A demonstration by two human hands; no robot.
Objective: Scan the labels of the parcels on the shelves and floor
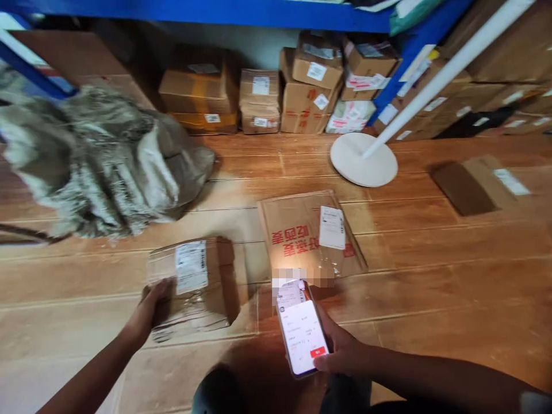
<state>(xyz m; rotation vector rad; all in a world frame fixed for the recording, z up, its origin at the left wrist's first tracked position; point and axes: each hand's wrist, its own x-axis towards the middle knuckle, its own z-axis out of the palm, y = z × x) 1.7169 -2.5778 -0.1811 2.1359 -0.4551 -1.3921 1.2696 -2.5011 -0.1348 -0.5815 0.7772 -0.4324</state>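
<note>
My right hand [342, 348] is wrapped round a smartphone [302, 339] with its lit screen facing up. The thumb rests at a red button low on the screen, and a bright light shines past the phone's top edge. To the left, my left hand [149, 310] grips the near left side of a cardboard box [194, 310] with a white shipping label on top; part of its fingers is hidden. Ahead of the phone lies a flat cardboard parcel [297, 213] with red print and a white label.
A pile of grey woven sacks [107, 155] lies at the left. Several labelled boxes [259, 98] stand beneath a blue shelf [194, 14]. A white pole with a round base [357, 161] rises at the right, near a small flat parcel [478, 184] on the tiled floor [452, 322].
</note>
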